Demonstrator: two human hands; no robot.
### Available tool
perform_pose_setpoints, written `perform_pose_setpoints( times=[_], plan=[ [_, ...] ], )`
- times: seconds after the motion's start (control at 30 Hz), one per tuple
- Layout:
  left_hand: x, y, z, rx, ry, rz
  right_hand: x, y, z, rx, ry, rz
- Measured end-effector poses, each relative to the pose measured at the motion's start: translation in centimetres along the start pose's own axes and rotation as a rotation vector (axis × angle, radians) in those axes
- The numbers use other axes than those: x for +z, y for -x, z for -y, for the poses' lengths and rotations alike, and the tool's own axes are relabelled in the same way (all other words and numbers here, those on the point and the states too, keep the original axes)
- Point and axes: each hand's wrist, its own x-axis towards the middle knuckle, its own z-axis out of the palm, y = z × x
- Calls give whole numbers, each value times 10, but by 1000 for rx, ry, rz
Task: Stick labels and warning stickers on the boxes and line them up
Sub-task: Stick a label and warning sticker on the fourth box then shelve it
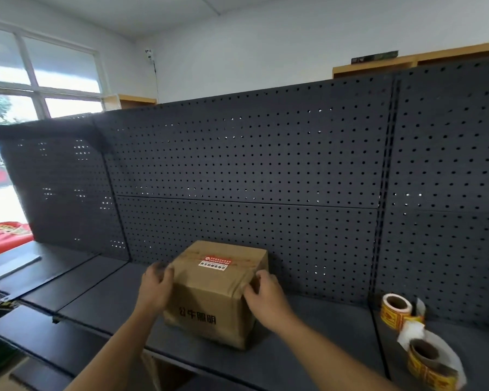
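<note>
A brown cardboard box with black printed characters on its near face stands on the dark shelf. A red and white sticker lies on its taped top. My left hand grips the box's left upper edge, fingers curled over the corner. My right hand grips the right upper edge, thumb on the near face. Two rolls of yellow and red warning stickers stand at the right: one roll farther back, another roll nearer with loose backing paper around it.
A dark pegboard wall rises right behind the box. More dark shelf boards stretch to the left, with a grey flat panel and red fabric at the far left. A window is at the upper left.
</note>
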Motion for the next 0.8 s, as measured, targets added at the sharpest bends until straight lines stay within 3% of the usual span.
perform_pose_setpoints(
  times=[0.27, 0.63, 0.8],
  plan=[
    [24, -28, 13, -288, 365, 67, 40, -25, -4, 206, -216, 18],
    [34, 4, 9, -300, 463, -71, 30, -10, -7, 214, -427, 49],
    [38, 47, -18, -255, 534, -142, -12, 15, -1, 92, -401, -1]
  ],
)
